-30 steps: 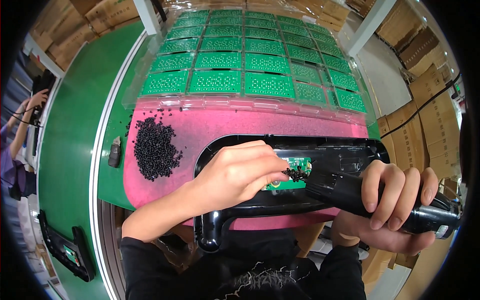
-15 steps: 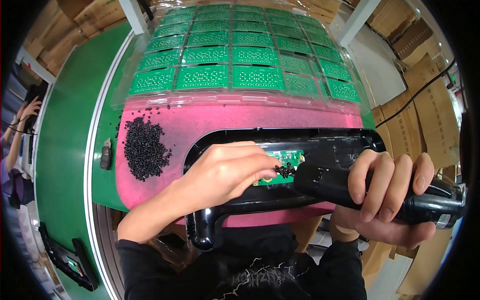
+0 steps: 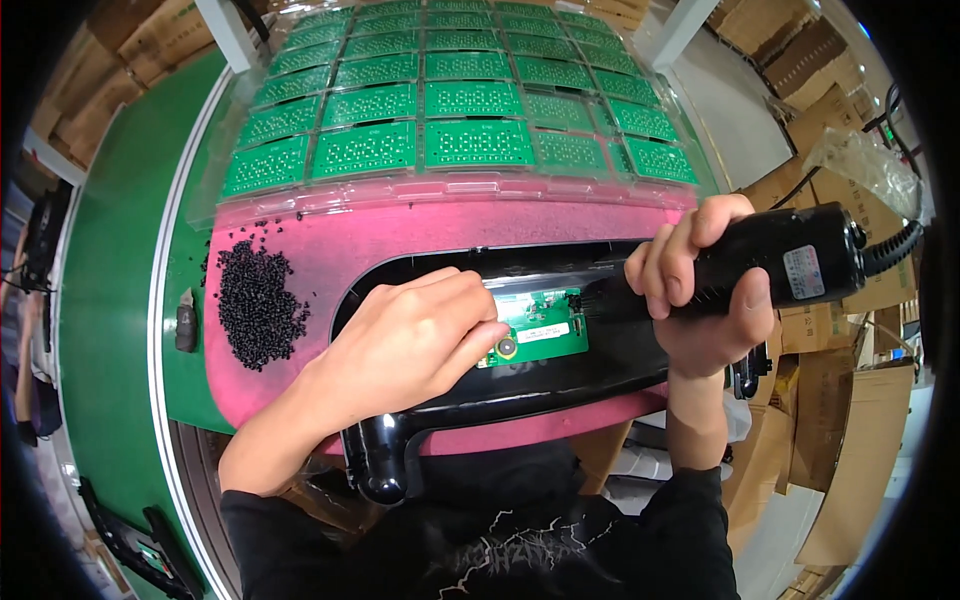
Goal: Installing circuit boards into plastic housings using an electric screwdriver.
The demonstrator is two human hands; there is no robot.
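Observation:
My right hand [image 3: 700, 310] grips a thick black electric screwdriver [image 3: 775, 255] with a cord at its back end. The tool's front end points left, at the upper right corner of a green circuit board [image 3: 560, 345]. A few tiny black pieces, apparently screws, show at that corner. The board lies inside a long, glossy black plastic housing [image 3: 480, 402]. Over the board's left edge, my left hand [image 3: 415, 335] is closed with fingers curled; what it holds, if anything, is hidden. A pile of small black screws [image 3: 258, 312] lies on the pink mat [image 3: 340, 225] to the left.
Clear plastic trays of green circuit boards [image 3: 475, 142] fill the far side. A small dark block [image 3: 186, 322] sits left of the mat. Another black housing [image 3: 150, 550] lies on the green surface at lower left. Cardboard boxes [image 3: 800, 400] stand at right.
My left hand has moved off the screwdriver's tip, back to the board's left side. The screwdriver has swung up, and its front end now meets the board's corner.

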